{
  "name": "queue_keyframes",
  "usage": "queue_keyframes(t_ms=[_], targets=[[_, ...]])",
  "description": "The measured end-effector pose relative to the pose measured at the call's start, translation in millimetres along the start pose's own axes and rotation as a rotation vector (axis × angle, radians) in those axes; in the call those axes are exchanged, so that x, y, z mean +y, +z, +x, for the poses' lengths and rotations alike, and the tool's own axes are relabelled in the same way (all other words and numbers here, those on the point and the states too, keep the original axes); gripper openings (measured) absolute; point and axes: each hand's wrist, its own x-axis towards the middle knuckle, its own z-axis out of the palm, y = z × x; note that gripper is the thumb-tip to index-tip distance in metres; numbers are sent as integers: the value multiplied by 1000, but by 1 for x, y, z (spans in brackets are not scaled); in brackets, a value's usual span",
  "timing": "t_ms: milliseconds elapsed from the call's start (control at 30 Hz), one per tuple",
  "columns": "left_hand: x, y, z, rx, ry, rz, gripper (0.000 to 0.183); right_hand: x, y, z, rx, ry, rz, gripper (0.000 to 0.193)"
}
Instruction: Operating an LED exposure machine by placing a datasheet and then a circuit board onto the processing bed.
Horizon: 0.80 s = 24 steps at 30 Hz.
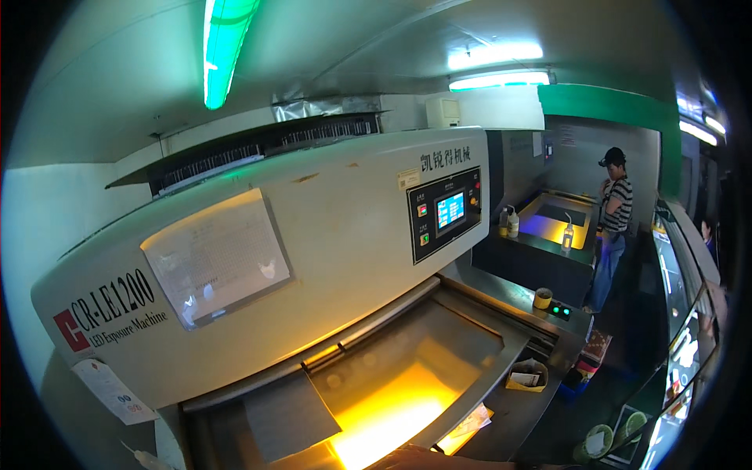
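Note:
Low in the picture, a skin-toned sliver of what looks like my right hand or forearm lies along the front edge of the machine's bed. Its fingers do not show, and whether it holds anything is hidden. My left hand is out of the picture. Just beyond the sliver, yellow light glares off the flat glassy bed of a large cream exposure machine. A dark grey sheet lies flat on the bed's left part. Bright papers rest beside the bed at the right.
A small box, a cup and green-lit buttons are on the right-hand ledge. A nozzle bottle stands lower left. Behind, a person stands by a second machine bed. Green buckets sit lower right.

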Motion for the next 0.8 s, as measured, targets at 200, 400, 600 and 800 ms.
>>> queue_keyframes(t_ms=[200,400,600,800], targets=[[35,16,-36,-183,-59,-45,47,22,9,-83,105,201,126,21],[55,43,-10,-289,87,-174,43,32,54,-186,206,385,224,20],[69,79,17,-459,139,-396,40,29,133,-272,333,417,288,23],[101,119,31,-588,26,-732,41,99,200,-366,254,730,826,29]])
